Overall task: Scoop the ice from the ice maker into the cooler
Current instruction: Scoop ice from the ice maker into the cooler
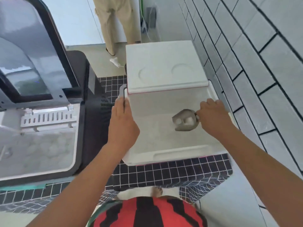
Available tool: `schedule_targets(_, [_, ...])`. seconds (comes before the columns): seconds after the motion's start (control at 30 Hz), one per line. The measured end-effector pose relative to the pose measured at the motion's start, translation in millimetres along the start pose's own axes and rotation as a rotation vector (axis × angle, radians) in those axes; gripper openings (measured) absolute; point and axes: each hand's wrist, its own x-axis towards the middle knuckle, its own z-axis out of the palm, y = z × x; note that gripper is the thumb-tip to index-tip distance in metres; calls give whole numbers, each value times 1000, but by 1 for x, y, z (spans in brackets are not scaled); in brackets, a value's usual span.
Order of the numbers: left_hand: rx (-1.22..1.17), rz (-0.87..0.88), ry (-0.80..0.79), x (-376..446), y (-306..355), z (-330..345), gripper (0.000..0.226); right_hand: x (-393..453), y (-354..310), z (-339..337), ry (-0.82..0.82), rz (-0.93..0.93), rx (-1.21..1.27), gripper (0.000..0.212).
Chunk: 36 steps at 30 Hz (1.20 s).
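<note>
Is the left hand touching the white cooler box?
Touching. The head view shows the left hand resting flat on the left rim of the cooler, its fingertips reaching the grey handle there, with no gap visible.

floor (164, 174): dark small tiles | on it: white cooler (172, 154), black ice maker (91, 128)

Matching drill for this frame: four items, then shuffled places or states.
Items:
1 scoop
2 cooler lid
3 left hand
4 ice maker

States:
A rests on the left rim of the cooler
B stands open, left of the cooler
C covers the cooler's far half
D held by the right hand over the open cooler

Pairs: 1-D, 2-C, 3-A, 4-B
</note>
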Motion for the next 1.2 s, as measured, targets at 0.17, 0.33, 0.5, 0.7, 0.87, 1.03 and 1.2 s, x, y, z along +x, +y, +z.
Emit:
schedule_targets(0.17, [-82, 42, -28, 3, -12, -12, 57, -2, 23, -23, 113, 47, 116, 18])
schedule_targets(0.33, [-161, 156, 52, 14, -39, -58, 37, 1, 3, -71, 262, 9, 416, 13])
schedule_targets(0.5, [-241, 227, 239, -11, -81, -111, 24, 0, -53, -126, 353, -100, 587, 12])
schedule_targets(0.7, [-133, 51, 456, -70, -190, -154, 25, 3, -155, -198, 398, -351, 382, 12])
schedule_targets(0.87, [-59, -272, 181, -91, -257, -154, 57, 5, -239, -240, 309, -512, -15, 16])
schedule_targets(1.03, [-193, -293, 190, -91, -269, -141, 64, -3, -299, -265, 171, -441, -245, 18])
schedule_targets(1.2, [-257, -234, 221, -90, -278, -137, 62, 4, -341, -259, 28, -407, -352, 14])
